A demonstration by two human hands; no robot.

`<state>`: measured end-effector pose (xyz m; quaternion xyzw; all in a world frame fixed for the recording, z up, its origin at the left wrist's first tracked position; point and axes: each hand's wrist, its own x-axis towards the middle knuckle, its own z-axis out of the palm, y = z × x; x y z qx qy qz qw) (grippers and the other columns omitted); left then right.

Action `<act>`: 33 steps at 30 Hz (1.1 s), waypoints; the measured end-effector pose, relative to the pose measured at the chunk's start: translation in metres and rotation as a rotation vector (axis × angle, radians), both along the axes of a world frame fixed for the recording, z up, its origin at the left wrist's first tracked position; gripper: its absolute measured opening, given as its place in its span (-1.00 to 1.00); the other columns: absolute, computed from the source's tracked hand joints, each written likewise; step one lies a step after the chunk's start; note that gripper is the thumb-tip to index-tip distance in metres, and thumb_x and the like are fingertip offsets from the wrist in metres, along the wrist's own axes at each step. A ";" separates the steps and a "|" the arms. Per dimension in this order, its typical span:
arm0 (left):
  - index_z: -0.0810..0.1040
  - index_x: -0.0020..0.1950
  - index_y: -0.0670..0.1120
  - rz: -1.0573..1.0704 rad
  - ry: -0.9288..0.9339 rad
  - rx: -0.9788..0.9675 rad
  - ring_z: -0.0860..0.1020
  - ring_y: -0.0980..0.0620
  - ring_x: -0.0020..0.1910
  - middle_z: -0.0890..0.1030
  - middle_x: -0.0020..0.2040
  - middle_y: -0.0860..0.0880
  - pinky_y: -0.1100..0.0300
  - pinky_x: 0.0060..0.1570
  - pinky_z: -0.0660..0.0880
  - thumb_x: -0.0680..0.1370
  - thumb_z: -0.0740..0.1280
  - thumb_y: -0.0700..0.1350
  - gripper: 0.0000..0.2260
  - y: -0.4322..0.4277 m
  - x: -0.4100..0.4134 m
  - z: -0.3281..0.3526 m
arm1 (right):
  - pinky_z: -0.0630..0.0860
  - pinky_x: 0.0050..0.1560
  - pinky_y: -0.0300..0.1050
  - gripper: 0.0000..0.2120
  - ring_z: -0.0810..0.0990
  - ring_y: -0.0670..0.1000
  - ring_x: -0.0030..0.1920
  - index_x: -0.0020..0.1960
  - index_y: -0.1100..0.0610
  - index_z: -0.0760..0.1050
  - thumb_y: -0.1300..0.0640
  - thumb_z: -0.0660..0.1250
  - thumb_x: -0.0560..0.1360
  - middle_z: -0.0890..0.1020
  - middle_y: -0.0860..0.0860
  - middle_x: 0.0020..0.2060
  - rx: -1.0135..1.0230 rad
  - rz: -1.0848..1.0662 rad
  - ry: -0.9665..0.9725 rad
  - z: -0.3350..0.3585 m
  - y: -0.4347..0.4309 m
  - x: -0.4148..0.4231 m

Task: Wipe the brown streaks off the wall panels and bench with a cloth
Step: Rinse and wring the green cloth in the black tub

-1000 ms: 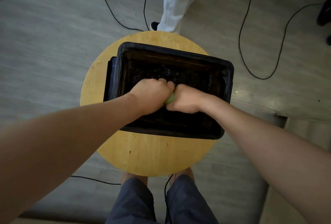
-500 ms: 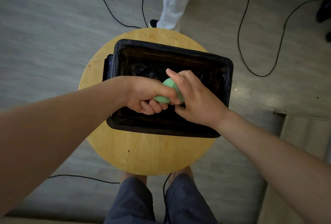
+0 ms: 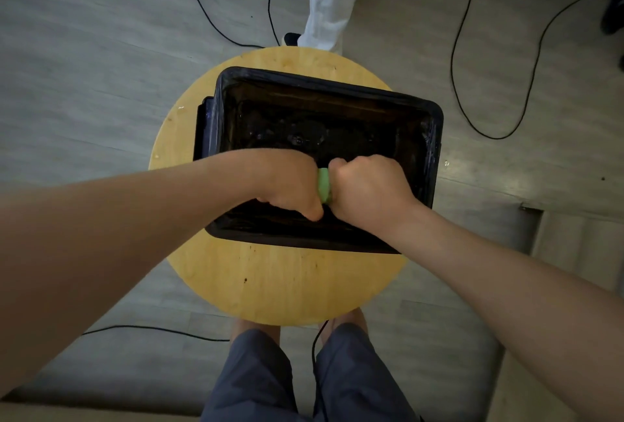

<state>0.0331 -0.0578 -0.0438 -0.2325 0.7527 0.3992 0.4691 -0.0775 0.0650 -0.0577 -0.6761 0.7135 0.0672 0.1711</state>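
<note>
Green cloth (image 3: 323, 184) gripped between left hand (image 3: 291, 185) and right hand (image 3: 368, 190) (both fists curled tight), over black bin (image 3: 435, 138), on round wooden stool (image 3: 287, 286)

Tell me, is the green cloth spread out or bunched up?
Bunched up: only a narrow strip of the cloth shows between the left hand and right hand, both fisted round it.

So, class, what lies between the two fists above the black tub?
A green cloth: a short strip shows between the left hand and right hand, which both grip it. The head view shows this.
</note>
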 end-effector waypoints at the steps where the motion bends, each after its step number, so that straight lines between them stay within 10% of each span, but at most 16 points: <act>1: 0.55 -0.18 -0.11 -0.057 0.047 -0.107 0.54 -0.01 -0.32 0.58 -0.26 -0.03 0.14 -0.30 0.47 0.53 0.40 0.10 -0.72 0.003 -0.002 -0.001 | 0.23 -0.49 -0.17 -0.79 0.50 0.16 -0.49 -0.27 0.14 0.44 0.17 0.49 0.34 0.49 0.06 -0.50 0.039 -0.027 0.008 0.000 -0.003 0.003; 8: 0.51 -0.10 -0.03 -0.016 0.190 -0.493 0.52 -0.04 -0.26 0.53 -0.17 -0.01 0.08 -0.31 0.43 0.59 0.32 -0.03 -0.89 0.019 0.001 -0.018 | 0.43 -0.39 -0.08 -0.85 0.53 0.15 -0.34 -0.28 0.06 0.46 0.15 0.33 0.46 0.42 -0.02 -0.42 0.248 -0.150 -0.087 -0.007 -0.015 0.004; 33: 0.60 0.05 -0.02 -0.040 0.296 -0.609 0.54 -0.09 -0.18 0.58 -0.08 -0.03 0.04 -0.27 0.42 0.60 0.29 0.03 -0.83 0.012 0.005 -0.027 | 0.61 -0.32 0.00 -0.80 0.55 0.10 -0.32 -0.29 0.02 0.42 0.18 0.36 0.46 0.53 0.02 -0.34 0.381 -0.188 -0.083 0.007 -0.041 0.003</act>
